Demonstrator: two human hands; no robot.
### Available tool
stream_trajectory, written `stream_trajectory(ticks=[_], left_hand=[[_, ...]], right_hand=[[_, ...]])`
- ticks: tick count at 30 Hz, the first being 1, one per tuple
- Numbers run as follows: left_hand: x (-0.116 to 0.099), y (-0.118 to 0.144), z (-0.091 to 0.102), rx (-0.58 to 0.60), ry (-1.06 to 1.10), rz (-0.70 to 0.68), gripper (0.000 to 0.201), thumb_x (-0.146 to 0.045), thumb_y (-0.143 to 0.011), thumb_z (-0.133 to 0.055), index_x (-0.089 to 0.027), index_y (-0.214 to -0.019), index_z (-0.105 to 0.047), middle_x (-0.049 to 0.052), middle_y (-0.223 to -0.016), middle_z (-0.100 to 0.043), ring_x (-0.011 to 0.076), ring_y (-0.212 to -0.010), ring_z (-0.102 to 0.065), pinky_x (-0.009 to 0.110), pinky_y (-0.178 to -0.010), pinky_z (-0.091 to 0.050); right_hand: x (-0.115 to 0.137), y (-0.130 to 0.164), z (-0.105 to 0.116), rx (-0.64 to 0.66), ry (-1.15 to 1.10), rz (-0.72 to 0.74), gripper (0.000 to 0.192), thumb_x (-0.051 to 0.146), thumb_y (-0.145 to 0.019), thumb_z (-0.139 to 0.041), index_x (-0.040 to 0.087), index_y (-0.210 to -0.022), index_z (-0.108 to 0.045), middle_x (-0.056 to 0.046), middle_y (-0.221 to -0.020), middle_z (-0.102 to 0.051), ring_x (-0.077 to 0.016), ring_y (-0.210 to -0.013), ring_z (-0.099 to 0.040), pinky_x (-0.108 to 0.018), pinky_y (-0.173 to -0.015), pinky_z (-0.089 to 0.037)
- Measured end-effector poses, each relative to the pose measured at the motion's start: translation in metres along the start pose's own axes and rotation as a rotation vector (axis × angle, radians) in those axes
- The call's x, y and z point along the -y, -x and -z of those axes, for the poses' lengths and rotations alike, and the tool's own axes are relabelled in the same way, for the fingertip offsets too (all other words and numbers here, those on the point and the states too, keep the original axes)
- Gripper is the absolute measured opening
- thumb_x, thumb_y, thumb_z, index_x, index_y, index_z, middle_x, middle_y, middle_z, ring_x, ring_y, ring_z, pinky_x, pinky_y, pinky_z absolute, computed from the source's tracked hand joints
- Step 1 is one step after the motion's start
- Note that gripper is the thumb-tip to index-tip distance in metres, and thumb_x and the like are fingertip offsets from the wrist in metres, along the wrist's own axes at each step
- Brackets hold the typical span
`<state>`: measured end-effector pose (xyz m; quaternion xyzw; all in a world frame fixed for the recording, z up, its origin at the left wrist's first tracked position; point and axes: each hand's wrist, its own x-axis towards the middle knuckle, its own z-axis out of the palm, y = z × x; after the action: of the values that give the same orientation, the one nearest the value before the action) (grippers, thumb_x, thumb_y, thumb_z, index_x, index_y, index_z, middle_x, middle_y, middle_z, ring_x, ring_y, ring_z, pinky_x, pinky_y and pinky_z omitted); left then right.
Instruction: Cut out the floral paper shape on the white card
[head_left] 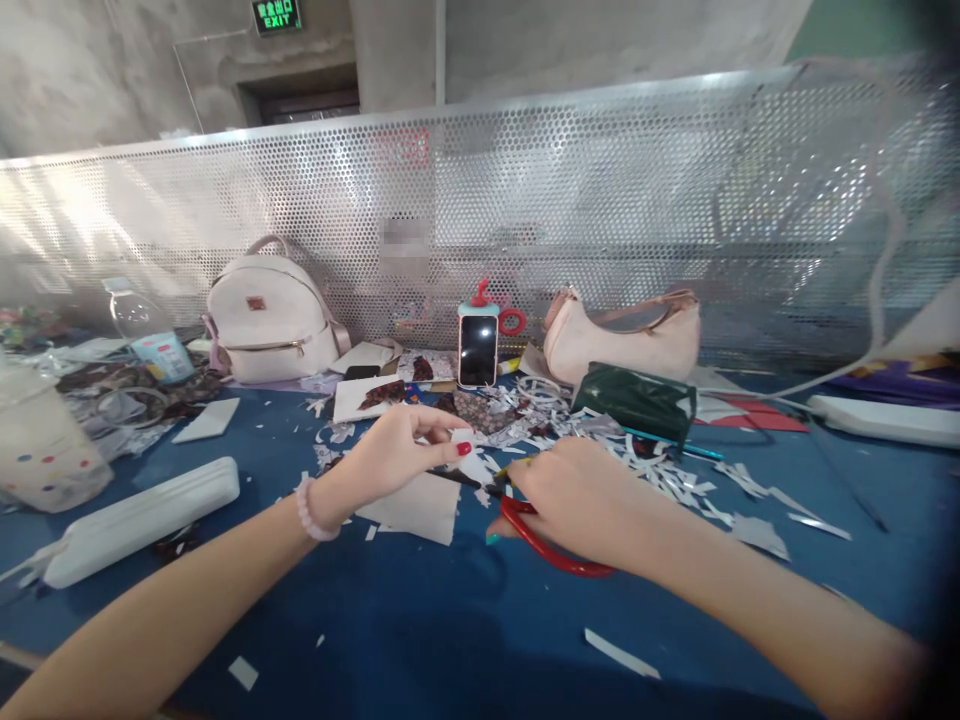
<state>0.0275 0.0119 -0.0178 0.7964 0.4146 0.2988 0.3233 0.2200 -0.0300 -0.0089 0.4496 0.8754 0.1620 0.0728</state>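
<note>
My left hand [401, 448] pinches a small piece of white paper [472, 462] between thumb and fingers. A pink bead bracelet circles that wrist. In my right hand [574, 495] is a pair of scissors with red handles [551, 555], fingers closed around the grips. The dark blades point left and reach the paper's lower edge; whether they are parted I cannot tell. Below my left hand a larger cream sheet [420, 508] lies flat on the blue table [420, 640]. White paper strips [675, 485] are scattered beyond and beside my right hand.
A phone [478, 350] stands upright against a cup with a red lid. Behind are a white backpack [274, 315], a pale handbag [630, 335] and a perforated metal screen [480, 200]. A dark green pouch [636, 400] lies right; a white power strip [150, 515] lies left.
</note>
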Motion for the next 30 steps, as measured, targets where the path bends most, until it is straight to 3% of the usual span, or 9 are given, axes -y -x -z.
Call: stream_trajectory(ticks=[5,8,11,14,17,19,21,25,30], left_hand=[[0.004,-0.001,0.000,-0.010,0.061,-0.003,0.028,-0.038,-0.077,-0.059,-0.016,-0.094,-0.065,0.001,-0.070,-0.064,0.0104,-0.060,-0.055,0.023,-0.059,-0.045],[0.007,-0.002,-0.001,-0.030,0.166,0.010,0.035,-0.037,-0.082,-0.052,-0.015,-0.109,-0.058,0.007,-0.090,-0.066,0.0149,-0.078,-0.060,0.028,-0.069,-0.048],[0.011,-0.005,-0.001,-0.117,0.163,0.002,0.053,-0.023,-0.084,-0.045,-0.018,-0.135,-0.030,0.014,-0.127,-0.050,0.0210,-0.110,-0.051,0.034,-0.084,-0.046],[0.014,-0.007,0.000,-0.173,0.016,-0.046,0.070,-0.018,-0.083,-0.044,-0.023,-0.141,-0.006,0.014,-0.143,-0.027,0.0239,-0.126,-0.035,0.036,-0.089,-0.044],[0.010,-0.006,-0.001,-0.035,-0.218,-0.144,0.049,-0.025,-0.089,-0.036,-0.022,-0.137,-0.027,0.010,-0.137,-0.040,0.0210,-0.121,-0.041,0.036,-0.092,-0.041],[0.006,-0.002,-0.004,0.104,-0.456,-0.253,0.034,-0.029,-0.091,-0.033,-0.020,-0.118,-0.052,0.008,-0.119,-0.057,0.0199,-0.108,-0.052,0.036,-0.091,-0.040],[0.005,0.001,-0.009,0.164,-0.706,-0.364,0.030,-0.035,-0.089,-0.040,-0.017,-0.100,-0.061,0.007,-0.096,-0.067,0.0206,-0.089,-0.059,0.038,-0.086,-0.040],[0.010,0.003,-0.009,0.115,-0.950,-0.478,0.035,-0.046,-0.084,-0.048,-0.015,-0.077,-0.062,0.005,-0.066,-0.063,0.0190,-0.065,-0.057,0.036,-0.074,-0.042],[0.010,0.010,0.009,-0.071,-0.816,-0.556,0.038,-0.047,-0.086,-0.044,-0.019,-0.066,-0.061,0.000,-0.063,-0.062,0.0131,-0.066,-0.058,0.035,-0.091,-0.037]], right_hand=[[0.002,0.000,-0.005,-0.068,-0.007,0.039,0.047,0.056,-0.081,-0.047,0.013,-0.069,-0.063,-0.010,-0.056,-0.064,-0.0251,-0.053,-0.063,-0.027,-0.045,-0.036],[-0.004,0.003,-0.006,-0.083,-0.019,0.012,0.051,0.058,-0.080,-0.046,0.013,-0.066,-0.063,-0.011,-0.054,-0.063,-0.0250,-0.052,-0.062,-0.028,-0.045,-0.036],[-0.018,0.005,-0.010,-0.063,-0.026,-0.047,0.052,0.058,-0.082,-0.041,0.015,-0.065,-0.063,-0.010,-0.055,-0.063,-0.0254,-0.054,-0.063,-0.029,-0.048,-0.039],[-0.035,0.008,-0.022,0.002,-0.040,-0.156,0.049,0.054,-0.083,-0.039,0.015,-0.067,-0.064,-0.012,-0.062,-0.065,-0.0278,-0.062,-0.064,-0.032,-0.051,-0.042],[-0.049,0.014,-0.043,0.087,-0.091,-0.295,0.045,0.048,-0.084,-0.039,0.014,-0.070,-0.065,-0.014,-0.070,-0.067,-0.0277,-0.067,-0.065,-0.032,-0.054,-0.043],[-0.056,0.018,-0.061,0.121,-0.143,-0.399,0.046,0.047,-0.085,-0.036,0.013,-0.072,-0.065,-0.015,-0.073,-0.067,-0.0272,-0.068,-0.065,-0.032,-0.056,-0.043],[-0.063,0.023,-0.079,0.130,-0.188,-0.481,0.044,0.047,-0.085,-0.036,0.014,-0.077,-0.064,-0.015,-0.077,-0.067,-0.0281,-0.073,-0.065,-0.033,-0.059,-0.044],[-0.071,0.025,-0.105,0.104,-0.263,-0.598,0.043,0.043,-0.088,-0.031,0.013,-0.089,-0.061,-0.015,-0.083,-0.067,-0.0272,-0.077,-0.065,-0.031,-0.060,-0.043],[-0.070,0.024,-0.109,0.060,-0.251,-0.595,0.040,0.043,-0.088,-0.032,0.014,-0.091,-0.060,-0.014,-0.087,-0.067,-0.0266,-0.080,-0.065,-0.031,-0.062,-0.042]])
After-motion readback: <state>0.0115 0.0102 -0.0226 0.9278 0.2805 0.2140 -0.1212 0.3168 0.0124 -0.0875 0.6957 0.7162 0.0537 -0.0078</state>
